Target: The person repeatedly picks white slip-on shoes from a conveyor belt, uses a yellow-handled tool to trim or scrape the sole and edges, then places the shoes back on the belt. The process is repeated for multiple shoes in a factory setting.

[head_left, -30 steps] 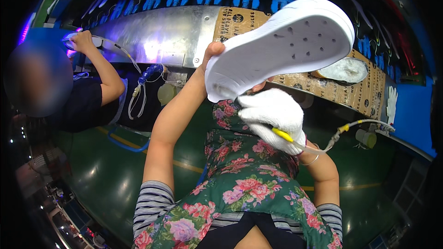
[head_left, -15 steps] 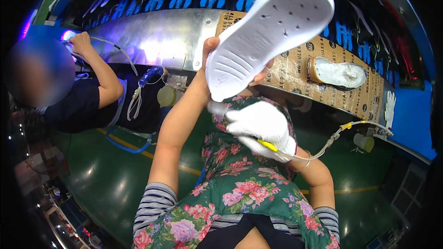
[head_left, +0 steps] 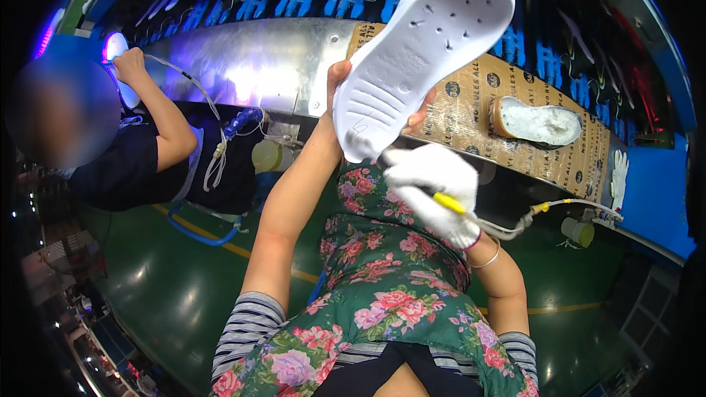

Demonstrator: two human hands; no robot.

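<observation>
A white shoe sole (head_left: 415,66) is held up in the middle, its hollow inner side with slots and small holes facing me. My bare left hand (head_left: 336,81) grips it from behind, thumb at the left edge and fingertips round the right edge. My right hand (head_left: 434,180), in a white knit glove, is closed round a brush with a yellow section (head_left: 448,202) and a hose behind it. The dark, blurred brush tip (head_left: 368,148) lies against the sole's lower end. Part of the brush is hidden by the glove.
A shoe upper with a pale underside (head_left: 544,122) lies on the brown printed cardboard (head_left: 463,92). Shoes on blue holders (head_left: 294,0) line the far side. At left sits a co-worker (head_left: 158,132). A white glove (head_left: 619,180) hangs at the right end of the bench.
The brush has come up from below the sole onto its lower end, my right hand shifting right and turning. The sole has moved slightly left.
</observation>
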